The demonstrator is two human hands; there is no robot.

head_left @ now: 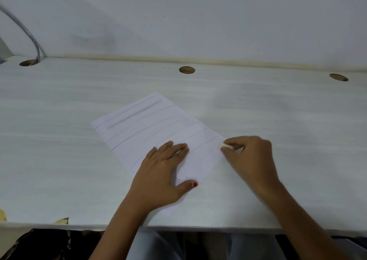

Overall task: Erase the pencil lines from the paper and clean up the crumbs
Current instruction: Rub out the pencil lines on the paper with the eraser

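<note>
Two risks stand out. The right hand (250, 156) closes its grip on a small white eraser (225, 145), pinched at the right edge of the paper (158, 132). A stroke that runs off that edge, or catches under it, could fold or tear the sheet. The left hand (158, 172) lies flat on the near half, its grip open and fingers straight and spread. Nothing presses the far half, so rubbing up there could make the sheet skid or buckle on the smooth desk (59, 160) unless that hand shifts. Hard rubbing could also smear graphite rather than lift it, and crumbs could roll off the near desk edge onto the lap.

The paper lies at an angle in the middle of the desk. Several long pencil lines (151, 120) cross it, roughly parallel, appearing darker toward the left and fainter near the eraser. A broad grey smudged band (135, 113) sits close to the far end. I cannot make out any crumbs.
</note>
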